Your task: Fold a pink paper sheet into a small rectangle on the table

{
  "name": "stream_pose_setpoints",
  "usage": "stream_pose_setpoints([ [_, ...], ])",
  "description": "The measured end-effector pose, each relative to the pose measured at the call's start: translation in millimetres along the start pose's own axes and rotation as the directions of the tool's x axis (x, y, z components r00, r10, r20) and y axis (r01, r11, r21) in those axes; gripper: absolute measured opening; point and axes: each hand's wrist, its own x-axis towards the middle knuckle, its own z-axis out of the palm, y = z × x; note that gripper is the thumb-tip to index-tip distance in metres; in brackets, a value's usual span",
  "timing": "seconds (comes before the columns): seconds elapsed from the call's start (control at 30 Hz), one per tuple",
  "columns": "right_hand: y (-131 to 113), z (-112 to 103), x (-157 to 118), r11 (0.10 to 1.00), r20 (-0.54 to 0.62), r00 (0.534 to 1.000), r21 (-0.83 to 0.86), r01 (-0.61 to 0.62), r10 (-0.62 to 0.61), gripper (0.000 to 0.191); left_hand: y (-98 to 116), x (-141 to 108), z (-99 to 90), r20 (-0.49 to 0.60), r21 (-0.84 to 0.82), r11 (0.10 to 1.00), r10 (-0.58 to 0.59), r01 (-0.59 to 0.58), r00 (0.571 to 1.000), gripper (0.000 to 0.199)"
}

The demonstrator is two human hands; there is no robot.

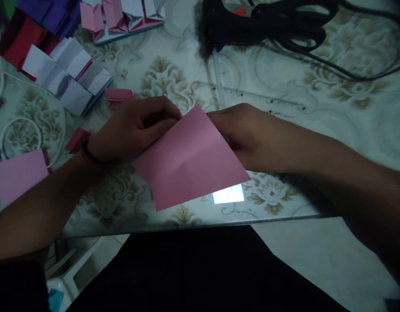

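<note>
A sheet of pink paper (190, 160) is tilted between my two hands, over the near side of the table. My left hand (138, 123) has its fingers bent round the sheet's far left edge. On the right edge, my right hand (243, 134) grips the same paper, with most of its fingers hidden behind it. A small folded pink paper piece (118, 96) lies just beyond my left hand, and another folded piece (78, 139) sits by the left wrist.
Folded white paper blocks (73, 73), red ones (21, 39) and purple ones (50, 15) lie at the far left. A black glue gun (232, 24) with a coiled cord rests at the back, near a clear ruler (252, 95). Pink paper (19, 175) and white cable (21, 119) are at left.
</note>
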Motion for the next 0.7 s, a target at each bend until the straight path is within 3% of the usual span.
stream_pose_setpoints([
  [0.37, -0.4, 0.4, 0.0, 1.000, -0.008, 1.000, 0.005, 0.008, -0.008, 0.012, 0.8, -0.8, 0.1, 0.004, -0.017, 0.998, -0.067, 0.067, 0.998, 0.030],
  [0.57, 0.4, 0.9, -0.2, 1.000, -0.020, 1.000, 0.000, 0.012, -0.012, 0.011, 0.1, -0.1, 0.7, -0.012, -0.011, 1.000, 0.013, -0.013, 1.000, 0.023],
  [0.7, 0.3, 1.1, 0.5, 1.000, -0.012, 1.000, -0.008, 0.007, -0.007, 0.013, 0.2, 0.1, 0.5, -0.007, 0.000, 1.000, 0.007, -0.007, 1.000, 0.026],
])
